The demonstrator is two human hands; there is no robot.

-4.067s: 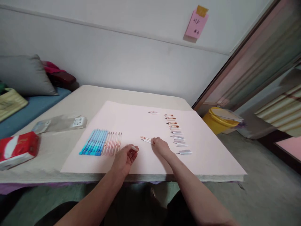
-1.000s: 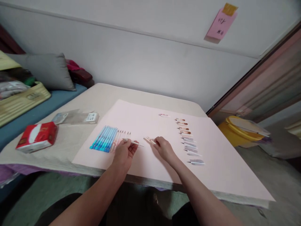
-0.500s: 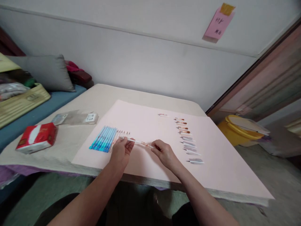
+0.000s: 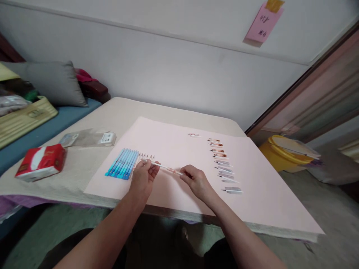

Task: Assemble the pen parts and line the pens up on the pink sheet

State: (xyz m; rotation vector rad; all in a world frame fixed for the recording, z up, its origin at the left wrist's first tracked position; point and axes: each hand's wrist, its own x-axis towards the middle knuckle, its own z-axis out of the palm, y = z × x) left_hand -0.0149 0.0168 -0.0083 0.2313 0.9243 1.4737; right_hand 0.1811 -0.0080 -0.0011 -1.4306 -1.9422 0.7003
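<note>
Both my hands hold a slim white pen point(image 4: 165, 167) with reddish print near its right end, slanting slightly down to the right above the pink sheet point(image 4: 174, 142). My left hand point(image 4: 144, 173) pinches its left end between thumb and fingers. At the other end, the closed fingertips of my right hand point(image 4: 195, 179) grip it and partly cover it. Just left of my left hand lies a neat row of blue pens point(image 4: 122, 164). Beside them are several pale pens point(image 4: 147, 156), points away from me, partly hidden by that hand.
Right of my hands, several thin dark-tipped sticks with grey or brown pieces point(image 4: 224, 168) form a column. One similar piece point(image 4: 194, 135) lies farther back. A red tissue pack point(image 4: 42, 161) and a clear plastic package point(image 4: 86, 139) are at left. A yellow bucket point(image 4: 283, 153) stands beyond the right edge.
The view has shifted slightly. Both hands keep the white pen in nearly the same place, and the laid-out pens and pieces have not visibly moved.
</note>
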